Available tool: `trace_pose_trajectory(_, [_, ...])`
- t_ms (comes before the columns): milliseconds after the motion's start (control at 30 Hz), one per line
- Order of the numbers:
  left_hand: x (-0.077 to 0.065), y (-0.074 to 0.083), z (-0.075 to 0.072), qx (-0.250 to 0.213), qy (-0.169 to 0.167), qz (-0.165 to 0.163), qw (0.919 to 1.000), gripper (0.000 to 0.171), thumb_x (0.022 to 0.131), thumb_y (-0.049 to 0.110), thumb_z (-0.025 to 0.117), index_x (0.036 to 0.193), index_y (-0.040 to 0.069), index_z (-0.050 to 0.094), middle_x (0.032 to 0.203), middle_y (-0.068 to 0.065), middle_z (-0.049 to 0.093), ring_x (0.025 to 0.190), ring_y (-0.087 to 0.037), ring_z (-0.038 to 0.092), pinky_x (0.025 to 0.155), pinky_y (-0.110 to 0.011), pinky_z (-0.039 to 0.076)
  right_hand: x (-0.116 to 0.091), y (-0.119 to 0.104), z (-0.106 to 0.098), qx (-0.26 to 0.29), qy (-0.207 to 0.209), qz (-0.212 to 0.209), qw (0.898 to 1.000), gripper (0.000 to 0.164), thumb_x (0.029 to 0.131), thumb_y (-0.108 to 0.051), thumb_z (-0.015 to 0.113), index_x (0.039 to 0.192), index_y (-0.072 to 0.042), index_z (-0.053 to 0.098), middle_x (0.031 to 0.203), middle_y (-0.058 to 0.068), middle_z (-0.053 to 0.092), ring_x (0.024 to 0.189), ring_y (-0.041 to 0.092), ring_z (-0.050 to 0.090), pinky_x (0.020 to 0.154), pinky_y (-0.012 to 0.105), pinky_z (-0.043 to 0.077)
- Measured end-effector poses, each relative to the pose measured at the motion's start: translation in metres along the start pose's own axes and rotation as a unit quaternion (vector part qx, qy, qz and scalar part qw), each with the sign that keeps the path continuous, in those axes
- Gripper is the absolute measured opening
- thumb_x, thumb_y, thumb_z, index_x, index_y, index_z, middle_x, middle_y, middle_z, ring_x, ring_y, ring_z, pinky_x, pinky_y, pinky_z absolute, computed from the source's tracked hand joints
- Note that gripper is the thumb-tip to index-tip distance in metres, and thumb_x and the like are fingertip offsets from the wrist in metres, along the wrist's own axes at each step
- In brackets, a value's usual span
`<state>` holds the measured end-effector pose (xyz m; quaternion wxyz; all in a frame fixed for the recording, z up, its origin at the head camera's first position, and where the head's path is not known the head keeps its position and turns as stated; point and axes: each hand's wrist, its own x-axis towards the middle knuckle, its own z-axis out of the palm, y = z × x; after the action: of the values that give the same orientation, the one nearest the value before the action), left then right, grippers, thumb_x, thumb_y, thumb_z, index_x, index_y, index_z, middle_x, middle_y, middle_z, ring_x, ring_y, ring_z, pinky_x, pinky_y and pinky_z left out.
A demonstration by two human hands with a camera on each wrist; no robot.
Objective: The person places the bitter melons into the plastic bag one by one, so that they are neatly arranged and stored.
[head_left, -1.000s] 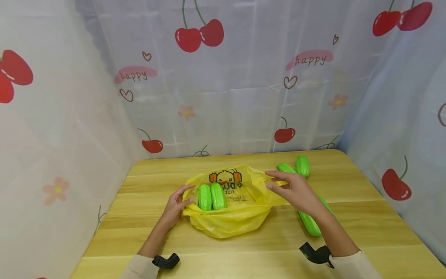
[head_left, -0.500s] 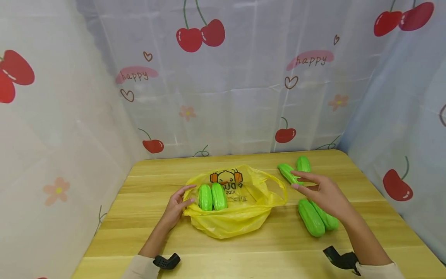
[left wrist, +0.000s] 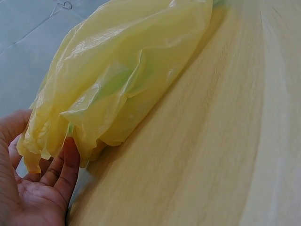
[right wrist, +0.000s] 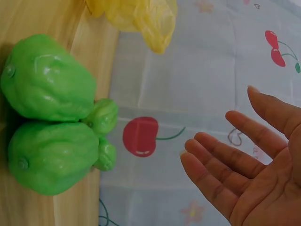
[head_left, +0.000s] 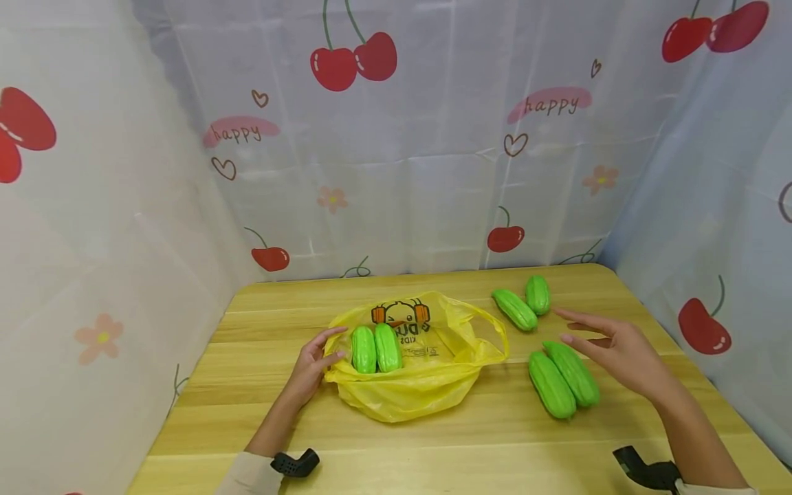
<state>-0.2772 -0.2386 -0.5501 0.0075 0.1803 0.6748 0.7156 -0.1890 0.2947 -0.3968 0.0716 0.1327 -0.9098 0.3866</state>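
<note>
yellow bag held by left hand; relaxed right hand has moved rightward.

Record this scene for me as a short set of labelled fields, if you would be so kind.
Bag: yellow, mouth open, duck print showing
Bagged pair: two green vegetables, side by side
Near pair: two more, side by side, right of the bag
Far pair: two more, angled to each other, farther back
Left hand: touching the bag's left edge
Right hand: near the loose vegetables, holding nothing
Surface: wooden table
Backdrop: pale sheeting with cherry prints
</note>
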Motion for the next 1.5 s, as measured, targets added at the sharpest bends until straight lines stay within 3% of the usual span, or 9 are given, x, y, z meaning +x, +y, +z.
trace_pose_trajectory(133, [-0.003,0.002,0.001,0.001,0.001,0.001,1.0,0.051,0.096,0.002,0.065,0.144,-0.007,0.049,0.153,-0.025,0.041,0.153,-0.032,0.014,0.121,-0.057,-0.002,-0.005,0.011,-0.002,0.001,0.0,-0.006,1.0,0.044,0.099,-0.025,0.069,0.14,-0.011,0.063,0.136,0.019,0.062,0.11,-0.016,0.052,0.076,0.021,0.056])
trace_pose_trajectory(467, [-0.005,0.002,0.001,0.002,-0.002,0.003,1.0,0.051,0.097,0.003,0.064,0.144,-0.006,0.049,0.153,-0.026,0.04,0.153,-0.034,0.013,0.12,-0.06,-0.004,-0.012,0.036,-0.004,-0.008,-0.022,0.016,1.0,0.045,0.099,-0.027,0.068,0.14,-0.009,0.062,0.136,0.019,0.062,0.112,-0.022,0.043,0.075,0.023,0.056])
trace_pose_trajectory(633, [-0.002,0.003,0.001,0.003,-0.002,0.003,1.0,0.051,0.096,0.004,0.065,0.144,-0.005,0.049,0.154,-0.025,0.04,0.153,-0.032,0.013,0.121,-0.059,-0.002,-0.013,0.056,-0.002,-0.003,-0.039,0.028,0.999,0.044,0.099,-0.027,0.068,0.139,-0.01,0.063,0.135,0.012,0.063,0.113,-0.017,0.048,0.078,0.023,0.055])
trace_pose_trajectory(867, [-0.002,0.004,0.001,0.002,-0.006,0.007,1.0,0.051,0.096,0.004,0.065,0.144,-0.006,0.049,0.153,-0.026,0.04,0.153,-0.033,0.014,0.121,-0.058,-0.002,-0.016,0.075,0.003,0.0,-0.055,0.037,0.998,0.047,0.099,-0.026,0.068,0.141,-0.007,0.061,0.138,0.015,0.061,0.113,-0.014,0.049,0.083,0.033,0.055])
trace_pose_trajectory(1067, [-0.002,0.003,0.0,0.002,-0.004,0.005,1.0,0.051,0.096,0.003,0.065,0.144,-0.006,0.049,0.153,-0.026,0.04,0.153,-0.033,0.013,0.121,-0.059,-0.002,-0.02,0.084,0.008,0.033,-0.08,0.029,0.996,0.048,0.098,-0.023,0.069,0.14,-0.003,0.06,0.138,0.014,0.062,0.111,0.0,0.061,0.078,0.024,0.055])
trace_pose_trajectory(1300, [-0.001,0.003,0.001,-0.006,-0.003,0.002,1.0,0.052,0.096,0.002,0.065,0.144,-0.007,0.049,0.153,-0.026,0.04,0.153,-0.032,0.012,0.121,-0.058,-0.003,-0.02,0.09,0.012,0.017,-0.086,0.032,0.996,0.048,0.096,-0.025,0.072,0.139,-0.005,0.063,0.137,0.02,0.061,0.108,0.001,0.062,0.079,0.023,0.054])
trace_pose_trajectory(1500, [-0.001,0.003,0.001,-0.005,-0.003,0.0,1.0,0.05,0.096,0.001,0.064,0.144,-0.006,0.049,0.154,-0.026,0.04,0.154,-0.032,0.012,0.121,-0.057,-0.002,-0.017,0.092,0.015,0.009,-0.095,0.024,0.995,0.048,0.095,-0.026,0.073,0.138,-0.006,0.064,0.136,0.017,0.062,0.11,0.001,0.061,0.085,0.024,0.053])
